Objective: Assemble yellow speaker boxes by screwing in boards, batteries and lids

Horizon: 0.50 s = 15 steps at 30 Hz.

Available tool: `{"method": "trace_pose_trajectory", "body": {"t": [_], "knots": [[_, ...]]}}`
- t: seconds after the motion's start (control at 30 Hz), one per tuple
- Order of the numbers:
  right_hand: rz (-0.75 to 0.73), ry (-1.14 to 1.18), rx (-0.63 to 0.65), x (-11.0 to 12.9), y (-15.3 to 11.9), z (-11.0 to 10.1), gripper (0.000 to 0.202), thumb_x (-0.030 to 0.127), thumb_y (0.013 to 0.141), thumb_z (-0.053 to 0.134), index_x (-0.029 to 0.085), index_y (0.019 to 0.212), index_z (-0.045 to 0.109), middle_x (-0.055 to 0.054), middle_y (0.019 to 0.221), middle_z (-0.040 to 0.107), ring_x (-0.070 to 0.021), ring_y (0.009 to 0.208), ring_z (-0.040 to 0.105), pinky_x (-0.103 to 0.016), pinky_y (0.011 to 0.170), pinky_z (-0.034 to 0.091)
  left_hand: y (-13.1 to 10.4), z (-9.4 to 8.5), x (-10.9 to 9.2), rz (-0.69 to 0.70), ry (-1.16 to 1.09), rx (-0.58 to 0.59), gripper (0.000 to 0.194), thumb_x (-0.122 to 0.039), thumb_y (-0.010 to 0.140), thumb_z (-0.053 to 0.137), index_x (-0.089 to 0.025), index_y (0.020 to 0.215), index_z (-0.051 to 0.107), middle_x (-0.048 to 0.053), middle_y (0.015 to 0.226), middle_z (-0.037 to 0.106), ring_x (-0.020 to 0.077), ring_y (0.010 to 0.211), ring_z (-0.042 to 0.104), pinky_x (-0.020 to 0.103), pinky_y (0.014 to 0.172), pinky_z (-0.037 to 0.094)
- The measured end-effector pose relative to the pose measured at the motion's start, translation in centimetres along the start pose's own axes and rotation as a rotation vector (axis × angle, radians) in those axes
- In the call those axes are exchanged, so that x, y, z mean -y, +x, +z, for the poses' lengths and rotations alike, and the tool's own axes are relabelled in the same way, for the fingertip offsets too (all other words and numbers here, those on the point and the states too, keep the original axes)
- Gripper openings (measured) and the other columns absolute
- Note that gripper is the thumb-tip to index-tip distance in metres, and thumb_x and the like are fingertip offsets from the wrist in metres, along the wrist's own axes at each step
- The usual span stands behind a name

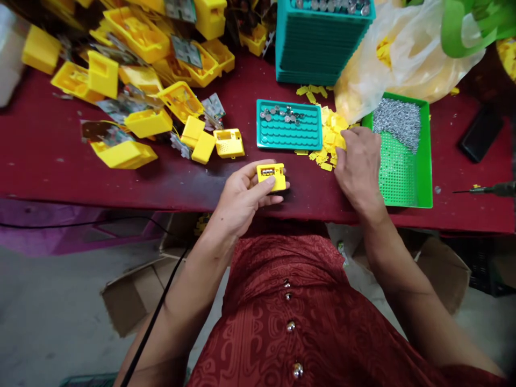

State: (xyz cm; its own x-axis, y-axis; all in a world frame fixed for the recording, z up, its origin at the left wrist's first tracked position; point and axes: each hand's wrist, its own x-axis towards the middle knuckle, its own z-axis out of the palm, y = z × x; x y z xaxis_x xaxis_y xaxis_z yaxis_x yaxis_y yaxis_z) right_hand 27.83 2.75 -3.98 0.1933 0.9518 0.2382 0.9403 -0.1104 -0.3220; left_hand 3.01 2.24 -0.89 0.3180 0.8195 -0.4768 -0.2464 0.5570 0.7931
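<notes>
My left hand (245, 196) is closed around a small yellow plastic casing (277, 184), thumb across its face. Several shiny button cells (267, 172) sit in a row in the casing's open slot. At the right, my right hand (360, 164) has its curled thumb and fingers on the edge of a loose pile of small yellow plastic covers (329, 131); a cover seems pinched there, though the fingertips partly hide it. Beside the pile lies a shallow teal tray (282, 140) with button cells (282, 113) in its upper rows.
A green basket (426, 156) holds many small metal screws (397, 118). Yellow casings (149, 122) with circuit boards crowd the left. Stacked teal trays (322, 48) and a plastic bag (411, 59) stand behind. A screwdriver (500, 189) and a black phone (481, 133) lie right.
</notes>
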Motion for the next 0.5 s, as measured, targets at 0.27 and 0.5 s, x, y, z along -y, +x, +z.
{"method": "trace_pose_trajectory", "body": {"t": [0.27, 0.5], "knots": [[-0.167, 0.099, -0.009, 1.1, -2.7, 1.1, 0.025, 0.013, 0.094, 0.059, 0.022, 0.116, 0.068, -0.010, 0.110, 0.069, -0.0274, 0.107, 0.062, -0.046, 0.100, 0.054, 1.6, 0.6, 0.1, 0.024, 0.012, 0.028, 0.029, -0.018, 0.081, 0.079, -0.015, 0.108, 0.071, 0.009, 0.114, 0.076, 0.0180, 0.091, 0.076, 0.023, 0.066, 0.063], [-0.224, 0.253, -0.003, 1.8, -3.0, 0.7, 0.011, 0.019, 0.097, 0.068, 0.022, 0.104, 0.076, -0.007, 0.107, 0.076, -0.0232, 0.103, 0.071, -0.040, 0.098, 0.057, 5.2, 2.4, -0.7, 0.052, 0.032, 0.066, 0.023, -0.014, 0.085, 0.073, -0.016, 0.108, 0.070, 0.006, 0.105, 0.077, 0.0173, 0.088, 0.076, 0.022, 0.065, 0.061]]}}
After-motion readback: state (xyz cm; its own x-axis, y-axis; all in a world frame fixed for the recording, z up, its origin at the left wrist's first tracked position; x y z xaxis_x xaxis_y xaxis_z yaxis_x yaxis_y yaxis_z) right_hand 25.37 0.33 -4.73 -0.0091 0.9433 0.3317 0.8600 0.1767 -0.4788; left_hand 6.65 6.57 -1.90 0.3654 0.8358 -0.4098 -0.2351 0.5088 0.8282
